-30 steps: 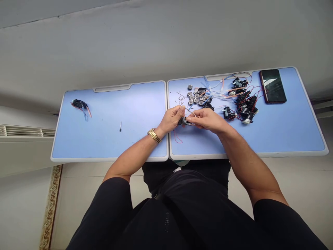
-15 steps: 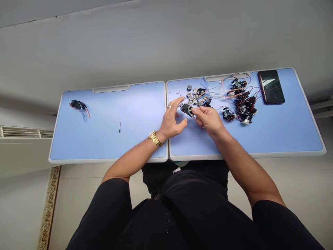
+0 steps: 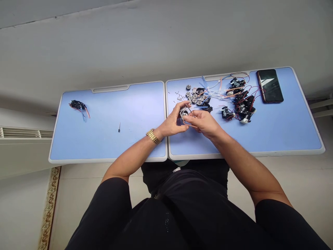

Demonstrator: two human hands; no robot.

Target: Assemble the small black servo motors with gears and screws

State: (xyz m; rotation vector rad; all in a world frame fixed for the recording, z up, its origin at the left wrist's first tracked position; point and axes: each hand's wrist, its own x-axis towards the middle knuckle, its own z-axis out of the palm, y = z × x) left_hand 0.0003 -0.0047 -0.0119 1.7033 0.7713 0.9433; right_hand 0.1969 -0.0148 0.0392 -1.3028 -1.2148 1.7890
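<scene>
A small black part with a round metal piece and tubes (image 3: pixel 185 113) is held between my two hands, over the right table's left side. My left hand (image 3: pixel 173 121), with a gold watch at its wrist, curves round the part's left side. The fingers of my right hand (image 3: pixel 201 121) pinch its right side, where an orange tube shows. Just beyond my hands lie several round metal pieces (image 3: pixel 192 96) and small loose screws (image 3: pixel 179 97).
Black motor assemblies with red wires (image 3: pixel 243 104), blue and clear tubes (image 3: pixel 214 93) and a phone (image 3: pixel 270 86) lie to the right. On the left table (image 3: pixel 104 142) are another black assembly (image 3: pixel 77 105) and a small screwdriver (image 3: pixel 119 127).
My left hand has closed in around the black part, which has turned so its round metal piece shows. More of the loose screws are visible beyond my hands.
</scene>
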